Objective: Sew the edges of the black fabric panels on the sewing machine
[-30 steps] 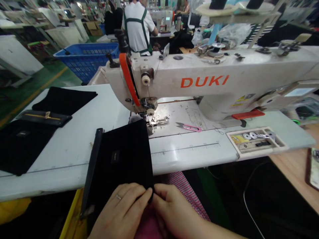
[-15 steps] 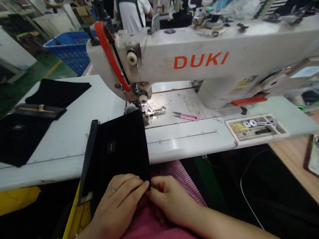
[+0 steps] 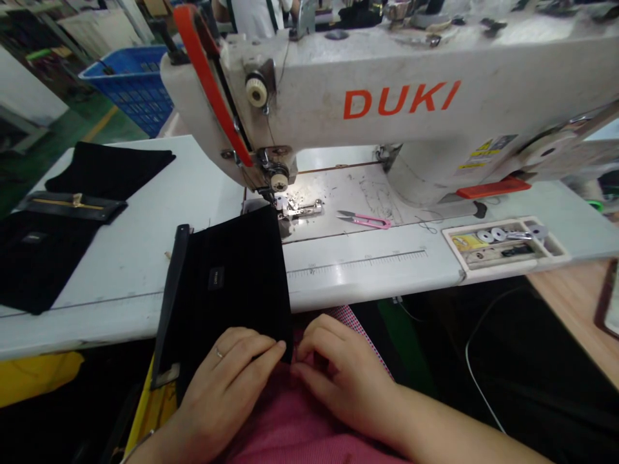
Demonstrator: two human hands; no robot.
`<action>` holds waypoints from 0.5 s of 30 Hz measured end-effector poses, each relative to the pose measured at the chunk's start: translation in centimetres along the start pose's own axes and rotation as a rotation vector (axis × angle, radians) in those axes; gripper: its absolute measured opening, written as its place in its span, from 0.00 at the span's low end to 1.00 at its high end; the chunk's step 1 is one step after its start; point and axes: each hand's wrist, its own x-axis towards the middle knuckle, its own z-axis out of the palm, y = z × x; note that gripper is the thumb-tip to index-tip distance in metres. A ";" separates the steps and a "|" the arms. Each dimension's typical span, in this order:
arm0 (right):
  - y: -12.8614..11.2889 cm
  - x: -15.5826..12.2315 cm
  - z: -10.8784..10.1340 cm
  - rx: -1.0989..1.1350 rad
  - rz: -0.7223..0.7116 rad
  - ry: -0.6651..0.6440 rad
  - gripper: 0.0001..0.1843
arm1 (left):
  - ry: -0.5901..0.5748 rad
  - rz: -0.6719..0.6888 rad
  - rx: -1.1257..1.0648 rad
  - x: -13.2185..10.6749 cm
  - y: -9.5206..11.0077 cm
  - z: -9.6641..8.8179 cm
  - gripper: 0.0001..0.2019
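Black pouch [image 3: 227,290] flat on the white table [image 3: 120,283], long axis running near to far, dark strip [image 3: 170,303] down its left edge, far end just short of the presser foot [image 3: 300,207]. Near right corner right at the fingertips: left hand [image 3: 227,380] lying across the near edge, fingers [image 3: 251,348] straight, close together and resting on the cloth, no clear grip; right hand [image 3: 343,380] just right of the corner and mostly off the pouch, fingers [image 3: 314,338] curled and narrow, any pinch impossible to tell. Left hand thus the nearer to the pouch, nothing in the way. Further left, more black panels [image 3: 48,258] and a zip strip [image 3: 72,203]; to the right, pink snips [image 3: 362,221] and a bobbin tray [image 3: 503,245]; far left, a blue crate [image 3: 128,84]
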 end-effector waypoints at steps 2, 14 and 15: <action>0.7 0.0 0.0 -0.205 -0.230 0.096 0.04 | -0.011 -0.016 0.007 0.2 0.1 0.0 0.14; 0.7 1.3 -1.0 -0.443 -0.687 0.191 0.12 | -0.193 0.009 0.014 4.9 -1.5 -4.2 0.16; 0.6 1.4 -1.0 -0.453 -0.699 0.195 0.11 | -0.194 0.023 0.051 6.0 -2.6 -4.7 0.18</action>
